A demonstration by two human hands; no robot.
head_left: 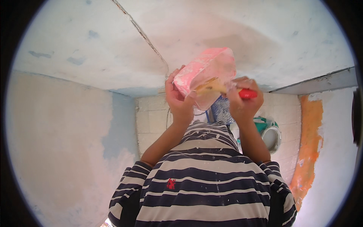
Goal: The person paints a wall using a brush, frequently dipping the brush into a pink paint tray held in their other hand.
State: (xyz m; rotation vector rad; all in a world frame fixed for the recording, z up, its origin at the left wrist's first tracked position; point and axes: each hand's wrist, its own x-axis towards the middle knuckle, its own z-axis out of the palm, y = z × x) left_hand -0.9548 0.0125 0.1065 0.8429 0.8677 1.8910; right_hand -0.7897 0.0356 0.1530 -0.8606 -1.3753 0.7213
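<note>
My left hand (179, 101) grips a pink plastic tub (200, 68) by its left side, with the fingers behind it and the thumb at the near rim. The tub is tilted, and whitish smears coat its outer wall. My right hand (245, 97) is closed around a putty knife (247, 94) whose handle ends in red. Its yellowish, smeared front part (211, 87) reaches across the tub's opening. How much the tub holds is hard to make out.
Ahead is a patchy white wall (113, 49) with a dark crack (141, 32). Below stand a blue-edged container (222, 109) and a green and white bucket (270, 138) on pale tiles (151, 113). An orange strip (308, 143) runs along the right wall.
</note>
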